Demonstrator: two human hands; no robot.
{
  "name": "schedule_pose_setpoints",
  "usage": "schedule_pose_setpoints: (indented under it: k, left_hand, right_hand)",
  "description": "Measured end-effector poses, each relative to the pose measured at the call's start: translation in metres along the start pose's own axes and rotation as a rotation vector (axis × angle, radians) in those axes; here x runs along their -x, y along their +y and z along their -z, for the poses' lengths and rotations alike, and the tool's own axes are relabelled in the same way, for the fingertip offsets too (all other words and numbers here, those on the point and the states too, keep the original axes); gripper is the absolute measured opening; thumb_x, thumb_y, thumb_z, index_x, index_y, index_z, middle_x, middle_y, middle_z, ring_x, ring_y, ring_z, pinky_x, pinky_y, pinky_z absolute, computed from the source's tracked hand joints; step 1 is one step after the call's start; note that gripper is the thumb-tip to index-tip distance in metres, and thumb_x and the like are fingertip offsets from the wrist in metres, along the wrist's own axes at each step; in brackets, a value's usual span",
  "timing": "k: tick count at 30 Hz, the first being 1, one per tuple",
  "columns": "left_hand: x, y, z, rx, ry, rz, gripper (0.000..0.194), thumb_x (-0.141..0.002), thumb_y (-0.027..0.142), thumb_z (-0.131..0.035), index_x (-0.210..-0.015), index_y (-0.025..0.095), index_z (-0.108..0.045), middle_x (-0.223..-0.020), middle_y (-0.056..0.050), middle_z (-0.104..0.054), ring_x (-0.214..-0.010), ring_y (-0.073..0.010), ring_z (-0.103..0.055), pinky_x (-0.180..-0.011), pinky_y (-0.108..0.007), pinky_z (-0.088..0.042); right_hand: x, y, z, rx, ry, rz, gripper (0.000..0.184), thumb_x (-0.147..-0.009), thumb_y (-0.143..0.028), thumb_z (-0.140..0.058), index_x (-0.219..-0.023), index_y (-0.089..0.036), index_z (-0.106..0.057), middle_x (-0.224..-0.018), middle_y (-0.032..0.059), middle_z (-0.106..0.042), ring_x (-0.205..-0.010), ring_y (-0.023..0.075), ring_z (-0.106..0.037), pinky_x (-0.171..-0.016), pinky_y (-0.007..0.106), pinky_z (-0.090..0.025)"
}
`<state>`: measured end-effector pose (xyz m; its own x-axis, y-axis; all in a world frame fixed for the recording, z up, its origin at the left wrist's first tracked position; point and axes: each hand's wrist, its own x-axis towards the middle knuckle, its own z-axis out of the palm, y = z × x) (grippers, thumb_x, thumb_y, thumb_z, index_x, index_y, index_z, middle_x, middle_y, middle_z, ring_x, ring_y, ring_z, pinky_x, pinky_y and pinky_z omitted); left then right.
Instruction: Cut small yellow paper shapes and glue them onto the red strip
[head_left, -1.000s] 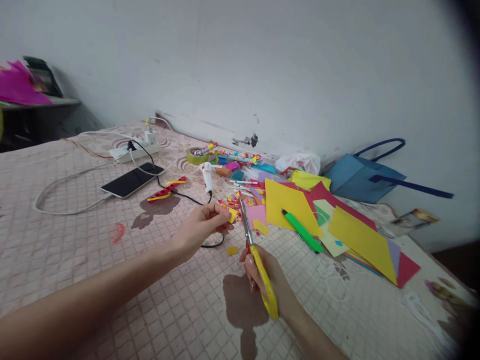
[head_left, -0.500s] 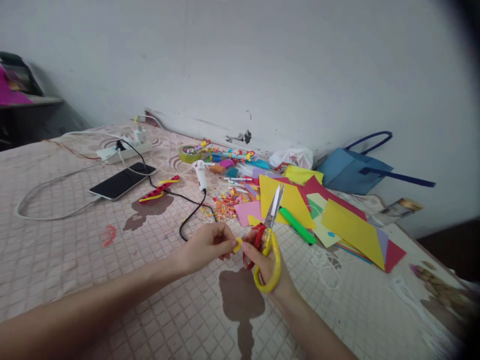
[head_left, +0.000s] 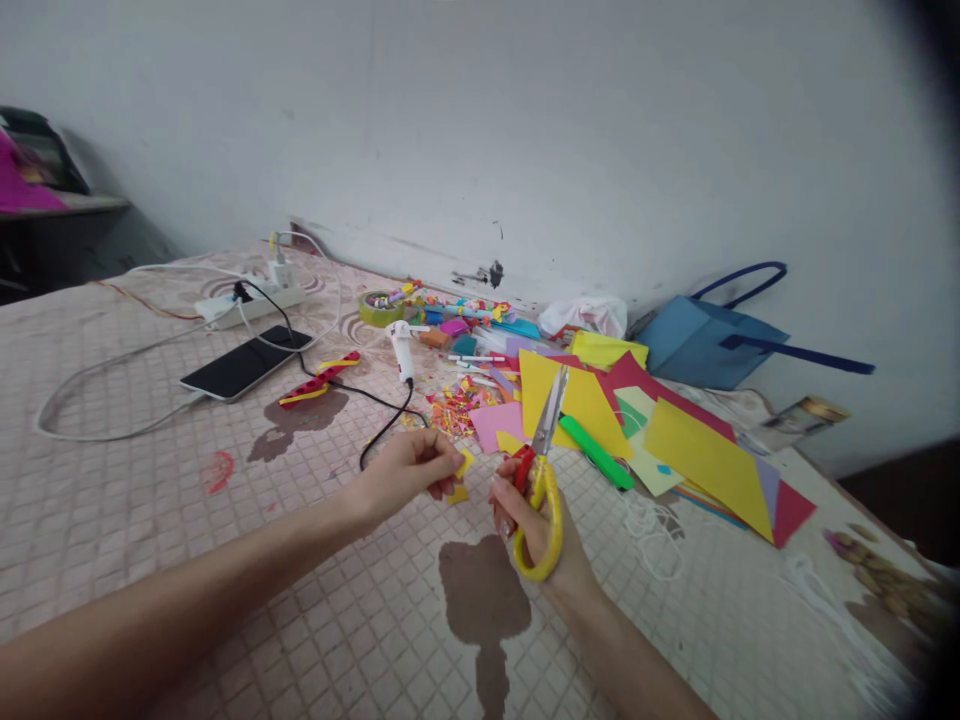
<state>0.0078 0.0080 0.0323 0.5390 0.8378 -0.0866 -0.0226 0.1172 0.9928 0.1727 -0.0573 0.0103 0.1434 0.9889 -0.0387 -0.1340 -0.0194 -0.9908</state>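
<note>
Between the fingertips of my left hand point(head_left: 415, 470) is a small yellow paper piece point(head_left: 460, 490), partly covered by the fingers. My right hand point(head_left: 536, 520) is wrapped round a pair of scissors point(head_left: 549, 430) with one yellow and one red handle loop. The blades point up and away, nearly closed, and touch no paper in my hands. A small gap separates the two hands. Behind them lies a heap of coloured paper scraps point(head_left: 454, 408), with a white glue gun point(head_left: 402, 352) to its left.
Coloured paper sheets point(head_left: 705, 455) and a green cutter point(head_left: 596, 452) lie to the right, with white string point(head_left: 651, 530) nearby. A blue bag point(head_left: 709, 340) leans at the wall. On the left are a phone point(head_left: 244, 365), a power strip point(head_left: 225, 308), cables and a red-yellow strip point(head_left: 320, 380).
My hands have drawn apart; the left moved slightly left and up with the yellow paper, which now shows more. The right hand has let go of the paper and still holds the scissors.
</note>
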Motion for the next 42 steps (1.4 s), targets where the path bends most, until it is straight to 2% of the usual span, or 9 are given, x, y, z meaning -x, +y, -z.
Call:
schedule_pose_setpoints:
  k: [4,10,13,18,21,29,34,39,42]
  left_hand:
    - [-0.002,0.006,0.006,0.076,0.081,0.004,0.027,-0.073,0.038,-0.064,-0.070,0.014,-0.052,-0.059,0.002,-0.057,-0.050,-0.0074,-0.051,-0.052,-0.020,-0.041]
    - [-0.004,0.005,0.008,0.040,0.042,-0.034,0.027,-0.075,0.039,-0.061,-0.071,0.014,-0.052,-0.060,0.001,-0.057,-0.050,-0.0079,-0.050,-0.050,-0.020,-0.039]
    - [-0.006,0.003,0.011,-0.096,0.050,-0.113,0.026,-0.077,0.038,-0.058,-0.071,0.014,-0.053,-0.058,0.002,-0.055,-0.051,-0.0083,-0.049,-0.049,-0.020,-0.038]
    - [-0.003,0.001,0.012,-0.503,0.113,-0.291,0.016,-0.078,0.029,-0.055,-0.072,0.014,-0.058,-0.064,-0.001,-0.058,-0.058,-0.0106,-0.051,-0.054,-0.021,-0.039]
    - [-0.002,0.000,0.011,-0.581,0.115,-0.317,0.015,-0.079,0.026,-0.052,-0.073,0.015,-0.059,-0.068,-0.002,-0.060,-0.061,-0.0114,-0.053,-0.057,-0.022,-0.040]
    - [-0.009,-0.003,0.017,-0.464,0.083,-0.275,0.020,-0.077,0.031,-0.055,-0.067,0.014,-0.057,-0.060,0.000,-0.055,-0.055,-0.0099,-0.048,-0.051,-0.020,-0.037]
    - [-0.020,-0.001,0.024,-0.249,0.106,-0.146,0.023,-0.074,0.036,-0.059,-0.070,0.014,-0.056,-0.059,-0.001,-0.059,-0.055,-0.0116,-0.054,-0.052,-0.022,-0.042]
    - [-0.028,0.007,0.032,-0.066,0.146,-0.060,0.023,-0.070,0.036,-0.063,-0.069,0.013,-0.056,-0.060,-0.001,-0.060,-0.057,-0.0113,-0.057,-0.054,-0.022,-0.043]
    - [-0.030,0.012,0.034,-0.018,0.173,-0.026,0.024,-0.071,0.036,-0.064,-0.069,0.013,-0.056,-0.061,-0.001,-0.062,-0.058,-0.0107,-0.057,-0.056,-0.022,-0.043]
  right_hand:
    - [0.002,0.001,-0.003,-0.013,-0.151,-0.011,0.032,-0.080,-0.051,-0.056,-0.082,-0.019,-0.048,-0.061,-0.0053,-0.048,-0.037,0.0040,-0.035,-0.037,0.019,-0.028]
    - [0.003,0.005,-0.003,0.032,-0.170,0.002,0.036,-0.078,-0.053,-0.057,-0.082,-0.019,-0.048,-0.061,-0.0047,-0.049,-0.038,0.0039,-0.035,-0.036,0.018,-0.027]
    - [0.001,0.004,-0.002,0.051,-0.137,-0.032,0.035,-0.076,-0.050,-0.061,-0.079,-0.019,-0.047,-0.060,-0.0055,-0.047,-0.040,0.0045,-0.036,-0.037,0.018,-0.028]
    - [-0.002,0.000,0.000,0.108,-0.073,-0.044,0.032,-0.071,-0.044,-0.068,-0.079,-0.019,-0.050,-0.058,-0.0072,-0.042,-0.045,0.0064,-0.037,-0.041,0.018,-0.032]
    - [-0.003,0.001,0.003,0.103,-0.063,-0.031,0.030,-0.072,-0.043,-0.067,-0.080,-0.020,-0.050,-0.058,-0.0074,-0.042,-0.045,0.0066,-0.037,-0.041,0.018,-0.031]
    - [-0.009,0.007,0.011,0.138,-0.007,0.008,0.031,-0.073,-0.043,-0.067,-0.083,-0.019,-0.052,-0.060,-0.0067,-0.044,-0.044,0.0061,-0.037,-0.040,0.019,-0.031]
    - [-0.016,0.009,0.015,0.157,0.021,0.051,0.030,-0.071,-0.042,-0.068,-0.082,-0.019,-0.053,-0.056,-0.0069,-0.043,-0.044,0.0072,-0.037,-0.041,0.020,-0.031]
    - [-0.021,0.011,0.017,0.129,0.056,0.004,0.033,-0.069,-0.045,-0.069,-0.082,-0.019,-0.053,-0.056,-0.0071,-0.043,-0.041,0.0070,-0.037,-0.039,0.020,-0.031]
    - [-0.023,0.002,0.013,0.126,0.022,-0.021,0.034,-0.065,-0.041,-0.073,-0.082,-0.020,-0.053,-0.061,-0.0064,-0.046,-0.043,0.0065,-0.038,-0.039,0.019,-0.032]
